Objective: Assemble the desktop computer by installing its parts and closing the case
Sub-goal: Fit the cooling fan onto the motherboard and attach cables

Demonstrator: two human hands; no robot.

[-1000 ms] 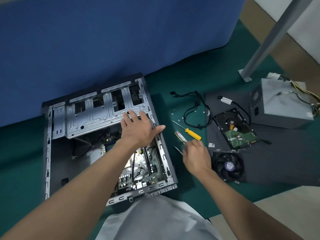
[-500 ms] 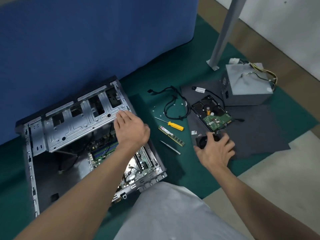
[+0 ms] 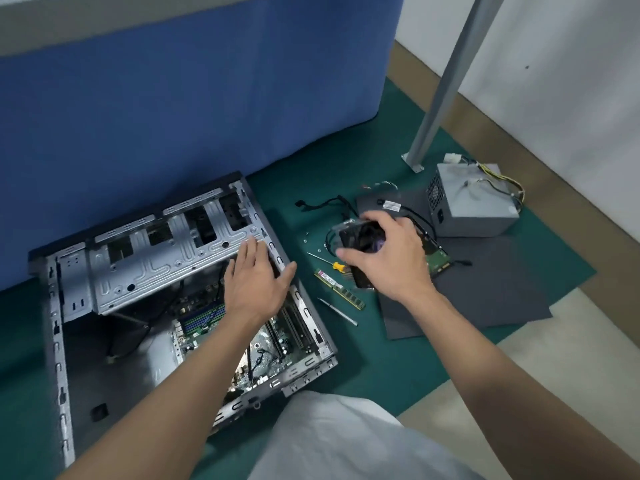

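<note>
Green matting (image 3: 381,358) covers the floor before a blue partition (image 3: 173,116). On it the open computer case (image 3: 59,341) lies on its side. The left hand (image 3: 256,282) rests flat on its drive cage (image 3: 156,261), fingers together, thumb out. The right hand (image 3: 388,258) holds the black fan (image 3: 360,235), fingers curled round it, above the hard drive (image 3: 438,258). The power supply (image 3: 474,206) sits beyond.

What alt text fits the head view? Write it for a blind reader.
A person's right hand grips a black fan above a green mat, while the left hand rests flat on the open computer case. A power supply sits nearby.
</note>
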